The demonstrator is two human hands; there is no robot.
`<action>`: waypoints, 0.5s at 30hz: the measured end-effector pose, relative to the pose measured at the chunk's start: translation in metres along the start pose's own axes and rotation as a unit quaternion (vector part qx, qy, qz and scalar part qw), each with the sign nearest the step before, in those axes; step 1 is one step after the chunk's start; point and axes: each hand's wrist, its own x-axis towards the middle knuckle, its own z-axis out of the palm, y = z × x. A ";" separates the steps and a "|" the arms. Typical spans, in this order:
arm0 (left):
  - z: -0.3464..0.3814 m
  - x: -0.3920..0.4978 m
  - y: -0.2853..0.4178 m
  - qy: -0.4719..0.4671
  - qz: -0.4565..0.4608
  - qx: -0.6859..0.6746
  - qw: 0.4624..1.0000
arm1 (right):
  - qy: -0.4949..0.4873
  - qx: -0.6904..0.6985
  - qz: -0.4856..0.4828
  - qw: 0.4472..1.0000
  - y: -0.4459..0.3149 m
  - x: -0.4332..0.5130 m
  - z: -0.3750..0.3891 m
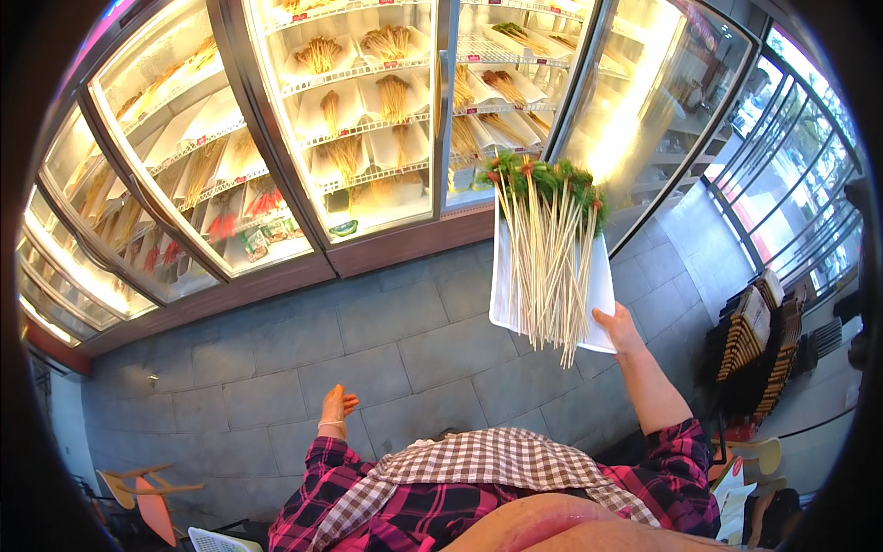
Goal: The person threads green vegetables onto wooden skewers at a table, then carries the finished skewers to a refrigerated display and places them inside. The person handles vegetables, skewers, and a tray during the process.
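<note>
My right hand (pixel 623 330) grips the lower right corner of a white plastic tray (pixel 505 303). On the tray lies a thick bundle of wooden skewers (pixel 548 269), their bare ends hanging over the near edge and leafy greens (pixel 545 183) at the far end. The tray is held up in front of a glass-door display fridge (pixel 441 138), near its open door. My left hand (pixel 337 407) hangs over the floor with its fingers apart and nothing in it.
More skewers on white trays (pixel 331 110) fill the fridge shelves. The open glass door (pixel 648 117) juts out at the right. Stacked items (pixel 752 338) stand near a barred window, right. A wooden chair (pixel 153 507) is at lower left, beside a white plastic basket (pixel 221 539). Grey tiles (pixel 386 324) cover the floor.
</note>
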 end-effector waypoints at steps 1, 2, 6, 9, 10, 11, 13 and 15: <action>0.005 0.003 0.003 0.007 -0.015 -0.006 1.000 | -0.017 0.011 0.002 1.000 -0.014 0.013 0.001; 0.010 0.006 0.005 0.011 -0.017 -0.011 1.000 | -0.022 0.007 -0.001 1.000 -0.028 0.028 0.003; 0.040 0.016 0.014 0.037 -0.027 -0.033 0.998 | -0.051 -0.016 -0.018 0.998 -0.077 0.093 0.000; 0.063 0.024 0.025 0.048 -0.002 -0.067 0.997 | -0.117 -0.002 -0.042 0.992 -0.109 0.144 -0.007; 0.072 0.027 0.029 0.051 -0.008 -0.073 0.996 | -0.105 -0.019 -0.052 0.993 -0.119 0.160 -0.010; 0.079 0.028 0.033 0.062 -0.012 -0.074 0.995 | -0.104 -0.024 -0.057 0.993 -0.129 0.176 -0.011; 0.092 0.033 0.041 0.085 -0.010 -0.087 0.993 | -0.108 -0.043 -0.063 0.991 -0.154 0.210 -0.014; 0.103 0.035 0.044 0.107 0.004 -0.108 0.988 | -0.111 -0.069 -0.043 0.990 -0.179 0.241 -0.017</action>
